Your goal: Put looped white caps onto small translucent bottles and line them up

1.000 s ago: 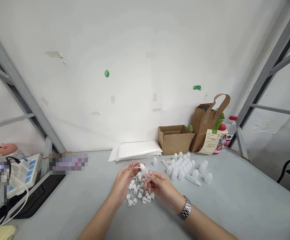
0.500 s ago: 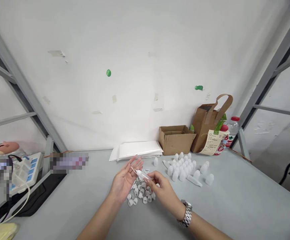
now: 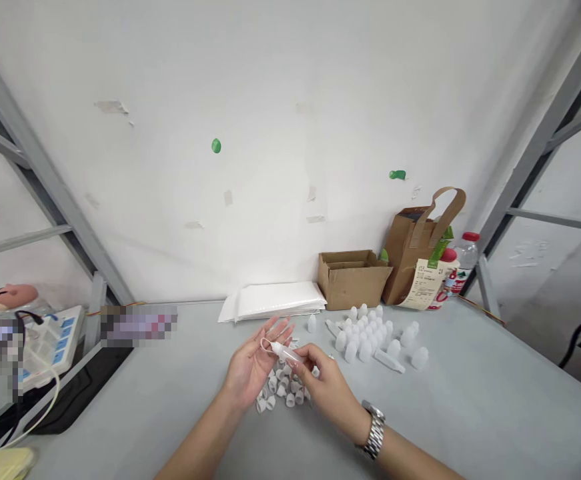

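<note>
A small translucent squeeze bottle [image 3: 288, 355] with a white nozzle cap and a looped strap is pinched between the thumb and fingers of my right hand [image 3: 327, 383]. Its nozzle end points left, over the palm of my left hand [image 3: 253, 365]. That hand lies palm up with its fingers stretched out, and the strap loop is at its fingers. Beneath both hands is a pile of white caps [image 3: 284, 387], partly hidden by them. To the right, several translucent bottles [image 3: 365, 337] stand in a cluster, and one bottle [image 3: 389, 361] lies on its side.
White envelopes [image 3: 277, 300] are stacked against the wall, beside an open cardboard box [image 3: 355, 283]. Behind are a brown paper bag [image 3: 405, 247] and a red-capped bottle [image 3: 466, 257]. On the left lie a power strip [image 3: 65, 340] and cables. A lone bottle [image 3: 312, 325] stands near the envelopes.
The bottle's nozzle end has shifted slightly right and down, and its strap now shows as a round loop. My left fingers have opened out a little. My right hand has barely moved.
</note>
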{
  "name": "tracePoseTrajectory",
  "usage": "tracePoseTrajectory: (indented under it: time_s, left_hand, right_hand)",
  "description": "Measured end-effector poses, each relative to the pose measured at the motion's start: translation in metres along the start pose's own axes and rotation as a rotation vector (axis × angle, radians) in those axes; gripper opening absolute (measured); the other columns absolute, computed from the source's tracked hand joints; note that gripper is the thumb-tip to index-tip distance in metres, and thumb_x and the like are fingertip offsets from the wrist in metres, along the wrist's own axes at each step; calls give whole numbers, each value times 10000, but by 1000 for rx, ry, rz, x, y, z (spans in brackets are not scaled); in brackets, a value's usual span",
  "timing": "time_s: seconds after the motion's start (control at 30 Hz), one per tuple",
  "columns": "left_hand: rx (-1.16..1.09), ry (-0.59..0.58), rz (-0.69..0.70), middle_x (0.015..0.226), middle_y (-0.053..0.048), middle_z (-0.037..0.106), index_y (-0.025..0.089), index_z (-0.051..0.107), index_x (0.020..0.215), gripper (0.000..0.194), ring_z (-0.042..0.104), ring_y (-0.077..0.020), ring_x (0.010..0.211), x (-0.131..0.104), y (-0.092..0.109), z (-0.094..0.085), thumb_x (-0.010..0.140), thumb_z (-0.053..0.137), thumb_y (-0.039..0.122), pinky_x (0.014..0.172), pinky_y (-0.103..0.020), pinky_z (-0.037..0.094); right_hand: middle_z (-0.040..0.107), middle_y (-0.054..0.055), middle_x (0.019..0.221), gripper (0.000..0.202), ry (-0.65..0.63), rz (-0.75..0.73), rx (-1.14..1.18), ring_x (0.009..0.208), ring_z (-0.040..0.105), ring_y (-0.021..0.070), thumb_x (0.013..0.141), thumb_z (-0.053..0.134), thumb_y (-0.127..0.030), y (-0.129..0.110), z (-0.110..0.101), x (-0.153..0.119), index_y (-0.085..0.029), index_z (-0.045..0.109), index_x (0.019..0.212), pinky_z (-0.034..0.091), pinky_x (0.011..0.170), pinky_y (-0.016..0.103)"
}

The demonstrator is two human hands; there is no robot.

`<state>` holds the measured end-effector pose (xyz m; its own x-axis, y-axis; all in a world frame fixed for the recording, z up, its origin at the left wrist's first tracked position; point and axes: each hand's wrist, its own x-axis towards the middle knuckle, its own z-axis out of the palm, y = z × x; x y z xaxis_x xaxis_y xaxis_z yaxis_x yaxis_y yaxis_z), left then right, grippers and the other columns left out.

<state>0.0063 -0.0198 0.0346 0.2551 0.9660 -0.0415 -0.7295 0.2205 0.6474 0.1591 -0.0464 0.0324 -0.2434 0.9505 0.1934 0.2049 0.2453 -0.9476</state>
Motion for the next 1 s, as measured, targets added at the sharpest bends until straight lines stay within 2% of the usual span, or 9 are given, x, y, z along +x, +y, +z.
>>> tracePoseTrajectory:
  time_s: [0.23,0.47,0.6,0.73,0.87,1.0]
  left_hand:
    - [41,-16,11,1197,-112,581,129,577,1098,313,481,-240,1159,0,-2,-2,807,462,149,1043,-396,299]
    - [223,15,38,1146,-139,611,153,514,1186,412,515,-274,1118,-4,0,2,789,539,264,982,-403,328]
    - [320,11,51,1149,-132,610,174,493,1213,471,539,-282,1088,-5,-2,4,775,563,334,951,-397,355]
    - [280,18,24,1194,-116,582,191,522,1176,431,539,-278,1089,-4,-2,6,787,540,376,948,-410,366]
    - [285,87,26,1097,-126,642,161,582,1097,442,558,-268,1067,-2,3,7,788,498,466,956,-406,364]
    - [363,165,71,973,-133,692,123,669,883,332,584,-272,1026,0,5,7,698,633,396,950,-382,376]
  right_hand:
    - [589,12,690,246,11,-19,-37,631,491,145,828,477,-414,2,0,0,-182,555,806,386,605,260]
    - [591,27,698,239,56,-90,-218,664,489,165,842,456,-403,7,-2,-1,-190,560,809,374,647,284]
    - [591,27,687,251,55,-96,-204,664,490,169,844,447,-414,8,0,-2,-196,559,789,366,639,282]
    - [594,15,690,263,56,-75,-132,643,489,158,848,437,-428,8,2,-2,-200,558,793,360,632,275]
    - [592,10,683,260,80,-45,-132,648,487,160,850,435,-427,7,2,-1,-202,565,832,362,638,279]
    - [602,17,687,271,83,-35,-160,663,484,167,850,433,-428,7,0,0,-202,582,856,364,636,281]
